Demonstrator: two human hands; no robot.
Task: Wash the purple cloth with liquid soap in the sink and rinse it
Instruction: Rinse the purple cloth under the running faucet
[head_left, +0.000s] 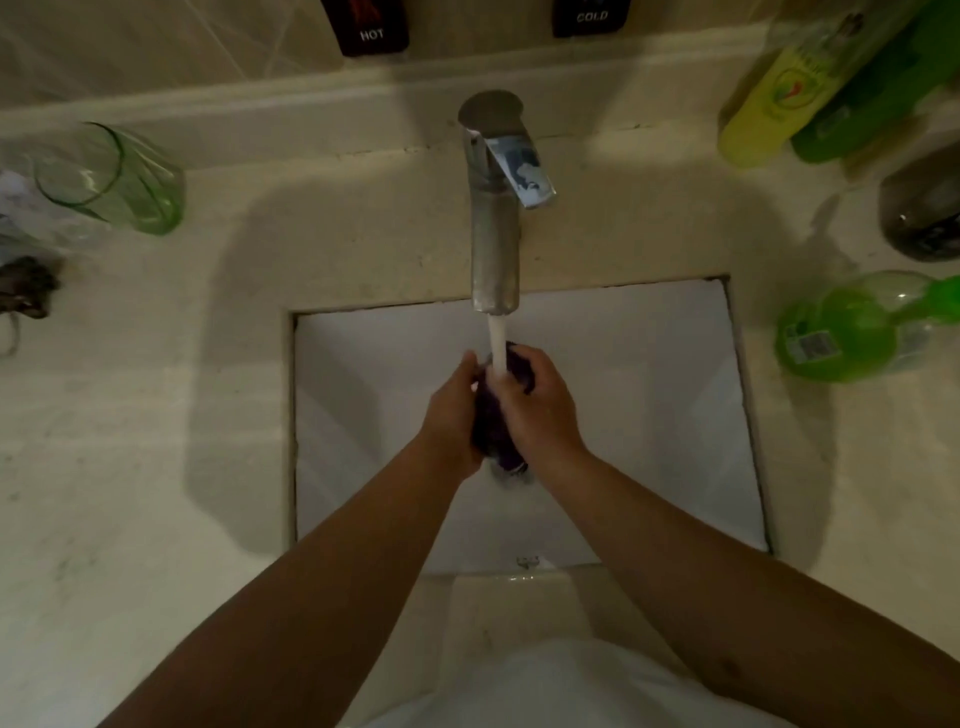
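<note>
left arm: bare forearm reaches from the lower left up toward the faucet (495, 208), ending below its spout.
left hand (451, 415): fingers curled round the purple cloth (493, 431) from the left, thumb raised toward the spout.
right arm: bare forearm comes from the lower right, angled in toward the faucet.
right hand (540, 400): fingers wrapped over the cloth's top and right side, directly under the spout, pressed close against the left hand.
</note>
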